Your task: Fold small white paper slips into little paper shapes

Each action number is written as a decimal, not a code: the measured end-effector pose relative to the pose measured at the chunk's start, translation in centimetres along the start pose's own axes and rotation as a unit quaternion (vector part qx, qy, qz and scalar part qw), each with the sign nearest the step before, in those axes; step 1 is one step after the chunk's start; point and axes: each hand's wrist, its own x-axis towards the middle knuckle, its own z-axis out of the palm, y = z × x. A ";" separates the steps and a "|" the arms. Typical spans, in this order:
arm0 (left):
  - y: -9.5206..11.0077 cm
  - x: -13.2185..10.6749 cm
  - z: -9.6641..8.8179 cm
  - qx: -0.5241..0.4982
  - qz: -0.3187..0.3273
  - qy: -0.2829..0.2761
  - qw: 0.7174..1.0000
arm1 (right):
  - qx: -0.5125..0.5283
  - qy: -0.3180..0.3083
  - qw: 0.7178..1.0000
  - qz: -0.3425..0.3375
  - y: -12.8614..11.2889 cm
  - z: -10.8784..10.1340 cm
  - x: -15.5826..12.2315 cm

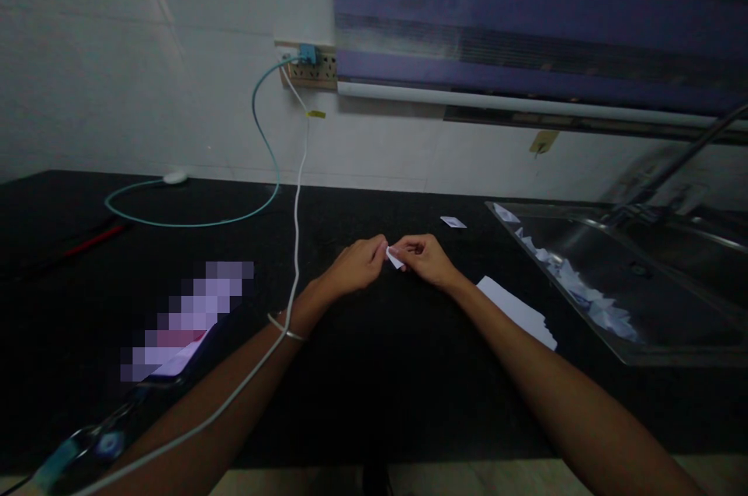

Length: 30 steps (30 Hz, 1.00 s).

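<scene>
Pinching paper scrap (394,258) between both hands.

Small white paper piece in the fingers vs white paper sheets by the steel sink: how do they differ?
The small white paper piece is pinched above the black counter between left hand and right hand; the white paper sheets lie flat on it, untouched. The piece is far smaller than the sheets. Both are white paper.

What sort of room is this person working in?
Probably a kitchen: a steel sink with a tap is set into a black countertop, with a wall socket above. The left hand and right hand pinch a paper scrap.
</scene>
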 end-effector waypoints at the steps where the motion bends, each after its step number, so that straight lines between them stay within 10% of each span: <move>1: 0.2 0.0 -0.1 -0.016 0.000 -0.006 1.000 | 0.013 0.005 1.000 0.006 0.0 0.0 0.0; 19: 1.3 0.1 -0.4 -0.194 -0.020 -0.021 0.981 | 0.170 -0.019 0.981 0.097 -0.5 0.1 0.1; 30: 0.9 0.2 -0.4 -0.105 0.023 0.049 0.993 | 0.131 0.021 0.991 0.032 0.1 0.8 0.3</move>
